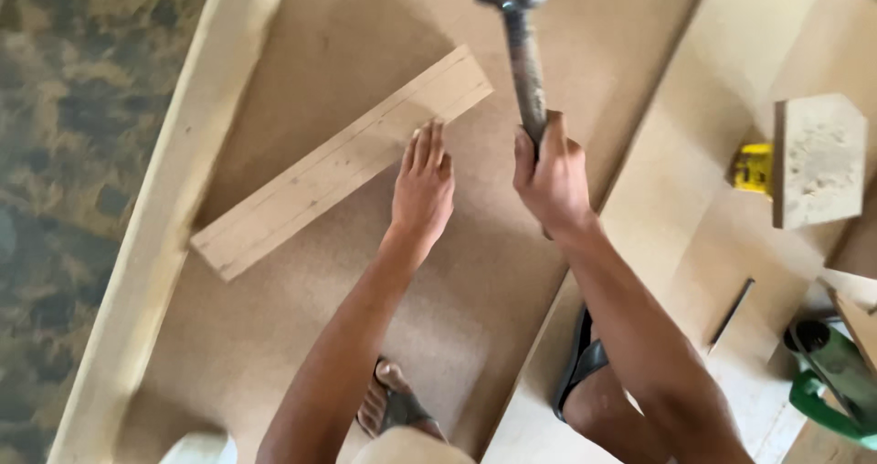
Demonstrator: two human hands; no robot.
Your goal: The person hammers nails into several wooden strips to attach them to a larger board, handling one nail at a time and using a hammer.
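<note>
Plank [343, 161] is lying flat and slantwise on a wide brown board [475, 272], one end reaching toward a pale timber rail [169, 217] at the left and the other pointing up toward the hammer [523, 58]. The left hand [422, 188] is resting with fingers spread and flat, fingertips touching the plank's lower edge near its upper end; it is pinching nothing that can be seen, and whether a nail is standing there cannot be told. The right hand [551, 176] is closing its grip tight around the hammer's handle, with the dark head raised above and beyond the plank, blurred as if swinging. To do this step well, by the look of it, the left fingers should be staying clear of the striking spot while pressing the plank so it is not skidding, and the hammer should be coming down square rather than glancing. The plank is looking pale, straight-edged and long, with faint lines running lengthwise and cleanly cut ends. A sandalled foot [391, 407] is standing on the board below the arms. Off to the right a small wooden block [818, 158], a yellow tool [752, 167] and a green tool [836, 382] are lying well apart from the work.
</note>
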